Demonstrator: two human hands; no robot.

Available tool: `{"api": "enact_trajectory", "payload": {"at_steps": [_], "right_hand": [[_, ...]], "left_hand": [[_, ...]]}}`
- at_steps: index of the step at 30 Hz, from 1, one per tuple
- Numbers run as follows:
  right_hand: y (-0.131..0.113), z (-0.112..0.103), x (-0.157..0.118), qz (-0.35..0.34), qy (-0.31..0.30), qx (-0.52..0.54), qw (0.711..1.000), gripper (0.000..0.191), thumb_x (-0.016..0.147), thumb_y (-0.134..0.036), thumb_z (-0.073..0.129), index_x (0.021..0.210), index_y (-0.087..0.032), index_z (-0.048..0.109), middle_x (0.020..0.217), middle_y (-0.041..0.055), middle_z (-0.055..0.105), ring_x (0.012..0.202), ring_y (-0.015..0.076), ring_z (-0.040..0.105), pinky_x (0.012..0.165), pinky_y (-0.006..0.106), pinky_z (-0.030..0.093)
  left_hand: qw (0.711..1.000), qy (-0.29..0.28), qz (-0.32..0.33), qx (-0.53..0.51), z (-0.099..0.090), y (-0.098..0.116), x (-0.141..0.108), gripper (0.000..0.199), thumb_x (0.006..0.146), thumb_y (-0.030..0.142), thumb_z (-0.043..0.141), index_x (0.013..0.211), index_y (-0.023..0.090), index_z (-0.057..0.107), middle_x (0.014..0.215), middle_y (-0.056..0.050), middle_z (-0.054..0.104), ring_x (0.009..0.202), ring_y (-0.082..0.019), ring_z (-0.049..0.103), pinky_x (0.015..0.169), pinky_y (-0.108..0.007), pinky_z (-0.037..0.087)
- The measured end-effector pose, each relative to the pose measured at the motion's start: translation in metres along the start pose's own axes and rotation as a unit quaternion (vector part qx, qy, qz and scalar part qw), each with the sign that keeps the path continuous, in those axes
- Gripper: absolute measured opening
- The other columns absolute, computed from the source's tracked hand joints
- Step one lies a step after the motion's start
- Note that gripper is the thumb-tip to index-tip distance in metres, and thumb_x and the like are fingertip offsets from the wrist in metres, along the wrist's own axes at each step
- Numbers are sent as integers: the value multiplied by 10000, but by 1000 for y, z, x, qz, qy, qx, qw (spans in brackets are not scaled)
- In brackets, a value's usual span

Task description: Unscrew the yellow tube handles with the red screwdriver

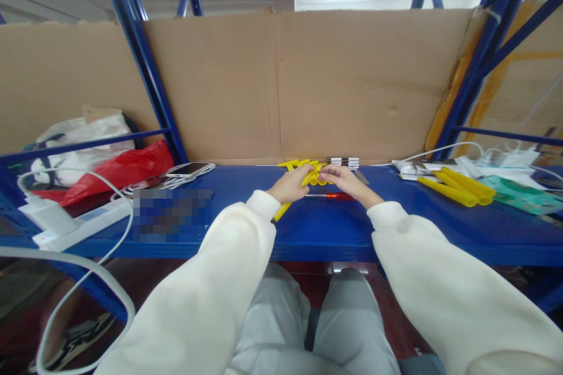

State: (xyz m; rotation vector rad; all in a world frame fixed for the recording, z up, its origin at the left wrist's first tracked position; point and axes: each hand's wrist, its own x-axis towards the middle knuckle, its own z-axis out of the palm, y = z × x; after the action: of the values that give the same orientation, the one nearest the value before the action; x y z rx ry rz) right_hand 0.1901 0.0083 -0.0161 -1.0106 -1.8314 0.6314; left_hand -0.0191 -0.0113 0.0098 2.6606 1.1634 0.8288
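Observation:
Near the back of the blue shelf (325, 231), my left hand (291, 183) is closed around a yellow tool (281, 211), whose handle sticks out below the palm. My right hand (345, 181) is beside it, fingers bent together at the tool's upper end; whether they pinch a small part is too small to tell. Behind both hands lie several yellow pieces (300, 163). A screwdriver with a red handle (341, 195) lies just below my hands. A stack of black and white items (344, 162) is against the cardboard.
On the right are yellow tubes (457, 187), a green packet (523, 193) and white cables. The left side has a phone (189, 170), a red bag (118, 173) and a white power strip (88, 224). A cardboard wall (352, 82) stands behind. Another person's shoe (83, 340) shows lower left.

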Motion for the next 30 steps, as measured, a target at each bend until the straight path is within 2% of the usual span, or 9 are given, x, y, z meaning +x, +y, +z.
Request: {"api": "enact_trajectory", "payload": {"at_steps": [6,10,14,24,30], "right_hand": [[-2,-3,0,9,31,12,999,206,848,-384,697,771,-203,635,874,61,767,874,200,720,886,361,570],[-1,-4,1,24,54,8,998,146,828,-257,680,724,-207,590,805,44,740,807,183,708,849,333,567],[-1,-3,1,39,51,21,998,128,799,-179,658,702,-207,579,754,23,716,761,168,694,818,312,564],[7,-3,3,-2,31,79,996,268,783,-380,752,638,-221,591,649,-7,662,620,148,624,729,314,551],[4,-4,1,19,25,76,997,275,803,-383,739,637,-213,601,647,-11,659,606,137,617,687,289,515]], "left_hand": [[1000,10,28,8,11,11,18,517,769,53,609,1264,200,587,1333,-89,671,1250,-269,634,1086,-390,477],[999,28,37,-17,22,12,24,473,772,49,612,1224,187,592,1290,-99,684,1219,-264,647,1081,-394,480],[999,36,20,-36,30,8,23,520,767,46,607,1273,160,579,1340,-122,666,1254,-273,636,1104,-412,472],[998,42,19,-32,35,5,19,555,775,74,605,1321,170,596,1337,-115,688,1244,-282,656,1128,-453,469],[999,41,14,-16,34,7,18,556,783,66,604,1333,147,598,1347,-132,684,1250,-283,655,1126,-434,472]]}}
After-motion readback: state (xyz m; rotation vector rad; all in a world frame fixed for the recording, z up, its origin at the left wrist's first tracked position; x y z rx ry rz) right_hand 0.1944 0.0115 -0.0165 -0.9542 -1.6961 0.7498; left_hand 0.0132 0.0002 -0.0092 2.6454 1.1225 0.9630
